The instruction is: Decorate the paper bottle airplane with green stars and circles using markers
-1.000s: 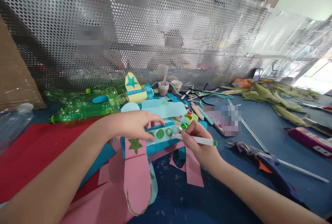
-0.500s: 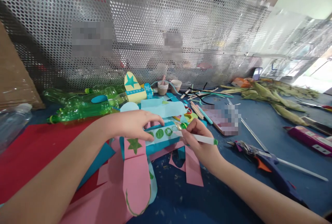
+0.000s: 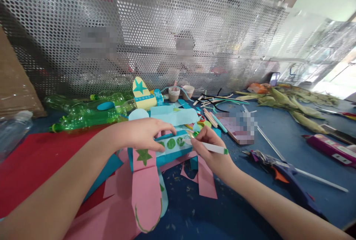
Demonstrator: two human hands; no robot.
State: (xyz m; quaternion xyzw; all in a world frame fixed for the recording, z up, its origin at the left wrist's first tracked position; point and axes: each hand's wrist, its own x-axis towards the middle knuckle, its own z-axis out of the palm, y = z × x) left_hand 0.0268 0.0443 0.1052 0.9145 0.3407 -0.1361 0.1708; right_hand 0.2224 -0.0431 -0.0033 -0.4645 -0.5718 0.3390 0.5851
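A plastic bottle wrapped in blue paper [image 3: 178,152] lies in front of me, a pale strip with green circles along it. A pink paper wing [image 3: 146,199] with a green star sticks out toward me from its left part. My left hand [image 3: 144,133] grips the bottle from above, thumb on the near side and fingers over the far side. In my right hand [image 3: 207,149] is a white marker [image 3: 213,147] with a green end. Its tip meets the strip at the rightmost circle, which is only partly coloured.
Green plastic bottles [image 3: 91,115] lie at left behind red paper [image 3: 41,173]. A yellow paper-covered bottle [image 3: 146,101], small cups [image 3: 174,94] and a phone [image 3: 236,127] stand or lie farther back. To the right are a glue gun [image 3: 286,175], a purple packet [image 3: 330,150] and dry husks [image 3: 289,108].
The marker and my right hand have shifted slightly left, and more green shows in the rightmost circle. My left hand stays in place on the bottle.
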